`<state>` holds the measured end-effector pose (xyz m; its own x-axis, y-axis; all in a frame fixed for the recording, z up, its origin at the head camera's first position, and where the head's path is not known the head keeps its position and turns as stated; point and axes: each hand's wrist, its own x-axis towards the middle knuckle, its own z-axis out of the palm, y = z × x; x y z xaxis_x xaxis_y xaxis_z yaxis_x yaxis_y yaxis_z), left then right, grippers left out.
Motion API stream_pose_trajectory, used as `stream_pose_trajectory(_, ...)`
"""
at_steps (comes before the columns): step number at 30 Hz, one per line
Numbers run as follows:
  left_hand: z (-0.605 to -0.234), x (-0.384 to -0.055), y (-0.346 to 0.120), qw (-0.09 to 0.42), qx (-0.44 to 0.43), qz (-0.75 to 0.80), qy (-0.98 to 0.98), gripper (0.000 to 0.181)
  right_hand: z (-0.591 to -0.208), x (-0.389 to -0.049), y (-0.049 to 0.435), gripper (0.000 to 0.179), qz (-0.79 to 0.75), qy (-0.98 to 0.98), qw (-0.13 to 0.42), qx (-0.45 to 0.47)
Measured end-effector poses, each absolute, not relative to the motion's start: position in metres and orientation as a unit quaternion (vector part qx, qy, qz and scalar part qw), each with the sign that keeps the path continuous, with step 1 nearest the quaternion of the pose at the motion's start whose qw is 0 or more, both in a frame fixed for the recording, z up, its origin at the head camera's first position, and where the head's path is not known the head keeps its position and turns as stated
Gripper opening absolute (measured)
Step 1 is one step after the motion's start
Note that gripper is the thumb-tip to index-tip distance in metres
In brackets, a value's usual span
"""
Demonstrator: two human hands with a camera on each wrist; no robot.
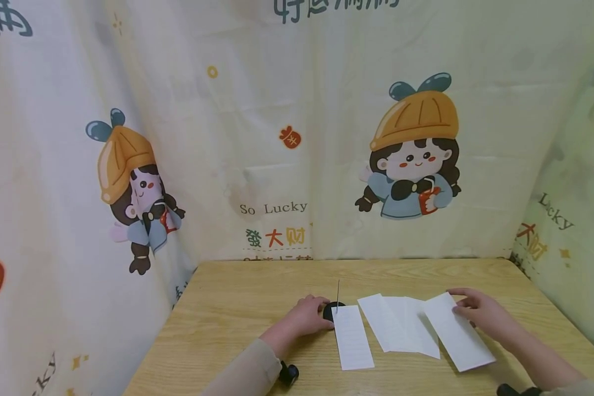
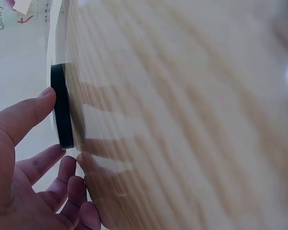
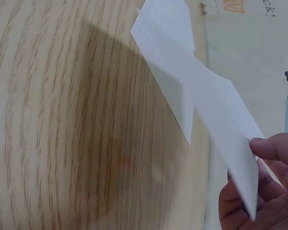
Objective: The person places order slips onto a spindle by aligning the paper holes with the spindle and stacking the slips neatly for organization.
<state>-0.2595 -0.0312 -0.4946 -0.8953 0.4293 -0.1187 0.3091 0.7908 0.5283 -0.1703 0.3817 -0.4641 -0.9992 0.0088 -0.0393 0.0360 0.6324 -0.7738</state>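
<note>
My left hand (image 1: pixel 311 315) grips the round black base (image 2: pixel 62 108) of a receipt spike, its thumb and forefinger against the rim. The thin needle (image 1: pixel 338 291) stands upright from the base. One white paper slip (image 1: pixel 353 341) lies with its top end over the base, right at the needle's foot. To the right, my right hand (image 1: pixel 485 311) pinches another white slip (image 3: pixel 225 139) near its upper end between thumb and fingers. That slip is tilted and raised above the wood, casting a shadow. Between the hands, several overlapping white slips (image 1: pixel 396 327) lie fanned out.
The light wooden table (image 1: pixel 237 291) reaches back to a printed cloth curtain (image 1: pixel 257 165) with cartoon figures, which also hangs along both sides. Black wrist devices show at the left sleeve (image 1: pixel 252 368) and the right sleeve.
</note>
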Motion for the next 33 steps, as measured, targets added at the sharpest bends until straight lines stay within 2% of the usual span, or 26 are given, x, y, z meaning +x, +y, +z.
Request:
stream_pose_trajectory(17, -0.492, -0.260, -0.038, 0.131, 0.200, 0.298, 0.924, 0.057, -0.468, -0.176, 0.349, 0.059, -0.477, 0.878, 0.034, -0.007)
stream_pose_trajectory(33, -0.487, -0.254, -0.047, 0.119, 0.197, 0.357, 0.905, 0.055, -0.470, -0.183, 0.307, 0.054, -0.503, 0.863, 0.008, -0.047)
